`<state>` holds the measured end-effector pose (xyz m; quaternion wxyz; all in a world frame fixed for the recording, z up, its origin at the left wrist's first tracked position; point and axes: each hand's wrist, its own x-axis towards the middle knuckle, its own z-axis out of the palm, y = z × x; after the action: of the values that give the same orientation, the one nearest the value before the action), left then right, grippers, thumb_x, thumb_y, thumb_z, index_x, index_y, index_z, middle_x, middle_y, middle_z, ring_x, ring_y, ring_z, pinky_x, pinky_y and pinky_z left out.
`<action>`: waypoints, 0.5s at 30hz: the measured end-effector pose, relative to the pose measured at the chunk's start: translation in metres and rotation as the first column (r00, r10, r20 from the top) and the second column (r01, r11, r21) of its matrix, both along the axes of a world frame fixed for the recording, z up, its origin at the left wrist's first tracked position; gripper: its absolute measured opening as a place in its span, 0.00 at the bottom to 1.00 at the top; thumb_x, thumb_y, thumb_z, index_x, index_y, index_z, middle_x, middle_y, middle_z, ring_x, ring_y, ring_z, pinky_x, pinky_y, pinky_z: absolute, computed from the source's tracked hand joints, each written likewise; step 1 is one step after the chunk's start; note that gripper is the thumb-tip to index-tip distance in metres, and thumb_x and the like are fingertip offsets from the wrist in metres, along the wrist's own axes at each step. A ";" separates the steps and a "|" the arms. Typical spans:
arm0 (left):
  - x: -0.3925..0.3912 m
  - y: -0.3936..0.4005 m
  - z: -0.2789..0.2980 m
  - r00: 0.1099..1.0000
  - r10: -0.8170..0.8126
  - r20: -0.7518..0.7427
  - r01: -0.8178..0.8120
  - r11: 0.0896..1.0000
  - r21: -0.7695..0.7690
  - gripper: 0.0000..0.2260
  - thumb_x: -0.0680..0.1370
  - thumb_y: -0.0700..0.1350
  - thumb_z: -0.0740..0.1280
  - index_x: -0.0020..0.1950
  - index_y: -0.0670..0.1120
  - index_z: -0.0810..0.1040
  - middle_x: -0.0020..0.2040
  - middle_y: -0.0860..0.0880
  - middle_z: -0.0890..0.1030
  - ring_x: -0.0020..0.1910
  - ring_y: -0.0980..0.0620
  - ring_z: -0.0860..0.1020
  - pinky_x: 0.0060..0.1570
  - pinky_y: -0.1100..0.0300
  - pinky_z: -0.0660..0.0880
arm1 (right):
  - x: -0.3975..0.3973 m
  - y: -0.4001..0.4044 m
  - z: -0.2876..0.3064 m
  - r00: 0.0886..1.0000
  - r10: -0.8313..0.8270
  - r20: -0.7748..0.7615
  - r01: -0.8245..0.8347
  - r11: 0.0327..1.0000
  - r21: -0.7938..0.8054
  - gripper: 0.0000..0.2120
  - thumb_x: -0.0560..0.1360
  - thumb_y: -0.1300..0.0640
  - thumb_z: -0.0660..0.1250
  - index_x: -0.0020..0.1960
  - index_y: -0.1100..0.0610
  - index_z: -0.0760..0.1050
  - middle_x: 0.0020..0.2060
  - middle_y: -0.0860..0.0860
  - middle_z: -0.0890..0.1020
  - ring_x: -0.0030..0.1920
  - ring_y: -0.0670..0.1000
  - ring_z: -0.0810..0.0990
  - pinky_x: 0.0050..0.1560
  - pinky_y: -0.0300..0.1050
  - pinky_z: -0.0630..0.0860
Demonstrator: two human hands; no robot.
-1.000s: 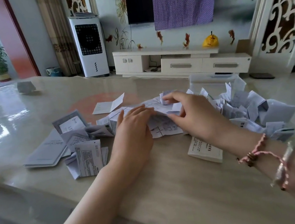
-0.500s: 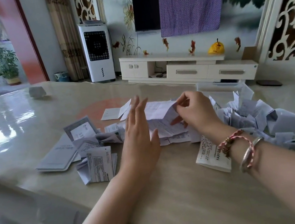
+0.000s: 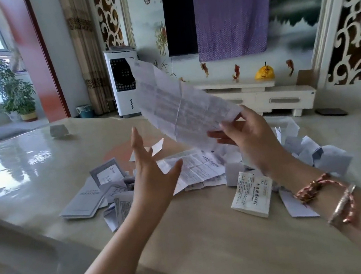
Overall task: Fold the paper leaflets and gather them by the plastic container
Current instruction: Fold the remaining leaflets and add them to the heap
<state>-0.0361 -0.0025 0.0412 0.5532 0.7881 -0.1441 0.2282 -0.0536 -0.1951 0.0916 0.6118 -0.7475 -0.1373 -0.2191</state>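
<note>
My right hand (image 3: pixel 245 136) pinches one corner of an unfolded, creased paper leaflet (image 3: pixel 176 106) and holds it up in the air above the table. My left hand (image 3: pixel 151 178) hovers open below and to the left of it, fingers spread, touching nothing. Under both hands lies a loose heap of printed leaflets (image 3: pixel 195 170). A pile of folded white leaflets (image 3: pixel 317 151) sits to the right, partly behind my right arm. The plastic container is hidden behind the raised sheet and my right hand.
A flat booklet (image 3: pixel 82 202) and small folded sheets (image 3: pixel 119 208) lie left of the heap. A thick folded leaflet (image 3: pixel 252 194) rests near my right wrist. A small grey object (image 3: pixel 59 130) stands far left on the glossy beige table (image 3: pixel 193 243).
My right hand has lifted one leaflet off the heap and raised it high, unfolded. My left hand has come off the papers and risen, fingers spread. The camera has tilted upward.
</note>
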 end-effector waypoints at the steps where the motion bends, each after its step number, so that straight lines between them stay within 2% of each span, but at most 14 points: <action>1: -0.004 0.005 0.004 1.000 -0.005 -0.007 0.005 1.000 -0.017 0.49 0.72 0.39 0.73 0.77 0.56 0.39 0.79 0.52 0.48 0.73 0.50 0.62 0.68 0.43 0.67 | -0.005 -0.002 0.001 1.000 0.027 -0.006 -0.027 0.999 -0.018 0.05 0.79 0.63 0.62 0.54 0.59 0.72 0.50 0.55 0.83 0.49 0.47 0.84 0.51 0.42 0.80; 3: -0.014 0.014 0.009 1.000 -0.026 -0.010 0.025 0.996 -0.087 0.50 0.71 0.39 0.74 0.77 0.58 0.40 0.79 0.53 0.48 0.72 0.50 0.64 0.67 0.46 0.68 | -0.014 -0.008 0.000 0.999 0.029 0.013 -0.027 0.993 -0.118 0.08 0.79 0.63 0.63 0.54 0.52 0.73 0.50 0.54 0.83 0.50 0.49 0.83 0.53 0.47 0.80; 6: -0.031 0.028 0.014 0.997 -0.065 -0.030 0.058 0.982 -0.177 0.47 0.69 0.36 0.75 0.75 0.59 0.49 0.75 0.55 0.55 0.69 0.54 0.66 0.63 0.53 0.70 | -0.029 -0.020 -0.006 1.000 0.013 -0.005 -0.014 0.961 -0.276 0.05 0.77 0.59 0.66 0.53 0.53 0.74 0.46 0.59 0.82 0.50 0.58 0.82 0.55 0.59 0.78; 7: -0.040 0.033 0.014 0.997 -0.064 -0.045 0.056 0.987 -0.153 0.42 0.68 0.37 0.76 0.72 0.59 0.56 0.72 0.56 0.61 0.67 0.58 0.68 0.61 0.55 0.71 | -0.037 -0.023 -0.008 0.999 0.015 -0.031 -0.024 0.958 -0.285 0.05 0.76 0.56 0.68 0.51 0.55 0.74 0.45 0.63 0.81 0.49 0.62 0.81 0.54 0.63 0.77; 9: -0.052 0.040 0.012 0.993 -0.101 -0.065 0.097 0.993 -0.062 0.26 0.67 0.38 0.76 0.59 0.57 0.70 0.61 0.56 0.74 0.56 0.67 0.75 0.57 0.58 0.73 | -0.050 -0.032 -0.013 0.998 0.031 -0.061 -0.047 0.958 -0.282 0.16 0.70 0.43 0.71 0.43 0.55 0.72 0.41 0.70 0.76 0.44 0.68 0.79 0.49 0.69 0.75; 10: -0.062 0.042 0.010 0.989 -0.126 -0.080 0.126 0.992 -0.005 0.19 0.67 0.40 0.76 0.54 0.53 0.74 0.55 0.55 0.78 0.50 0.67 0.77 0.54 0.61 0.73 | -0.060 -0.036 -0.018 0.996 0.033 -0.080 -0.055 0.956 -0.290 0.19 0.67 0.38 0.71 0.39 0.52 0.71 0.37 0.69 0.74 0.40 0.67 0.77 0.45 0.68 0.75; 12: -0.071 0.045 0.005 0.980 -0.176 -0.096 0.182 0.981 0.064 0.14 0.66 0.47 0.77 0.48 0.47 0.79 0.48 0.53 0.81 0.47 0.62 0.79 0.53 0.62 0.73 | -0.070 -0.041 -0.023 0.992 0.044 -0.116 -0.079 0.944 -0.321 0.18 0.69 0.39 0.70 0.37 0.51 0.69 0.33 0.66 0.71 0.35 0.63 0.73 0.36 0.56 0.72; 14: -0.081 0.043 -0.002 0.957 -0.211 -0.201 0.214 0.977 -0.006 0.14 0.65 0.49 0.80 0.46 0.51 0.80 0.47 0.54 0.80 0.48 0.58 0.78 0.54 0.60 0.72 | -0.079 -0.043 -0.030 0.986 0.057 -0.156 -0.108 0.934 -0.341 0.16 0.72 0.45 0.68 0.38 0.56 0.70 0.29 0.57 0.73 0.33 0.52 0.71 0.37 0.46 0.68; 15: -0.087 0.041 -0.005 0.944 -0.191 -0.270 0.198 0.980 -0.001 0.13 0.65 0.50 0.79 0.46 0.53 0.80 0.46 0.55 0.80 0.46 0.57 0.77 0.52 0.61 0.73 | -0.083 -0.043 -0.034 0.982 0.062 -0.180 -0.125 0.923 -0.364 0.15 0.73 0.45 0.67 0.40 0.57 0.72 0.30 0.56 0.75 0.34 0.49 0.73 0.39 0.45 0.69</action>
<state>-0.1234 0.0386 0.0367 0.5769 0.8009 -0.1477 0.0618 -0.1366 -0.2378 0.0573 0.4775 -0.8583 -0.1608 -0.0968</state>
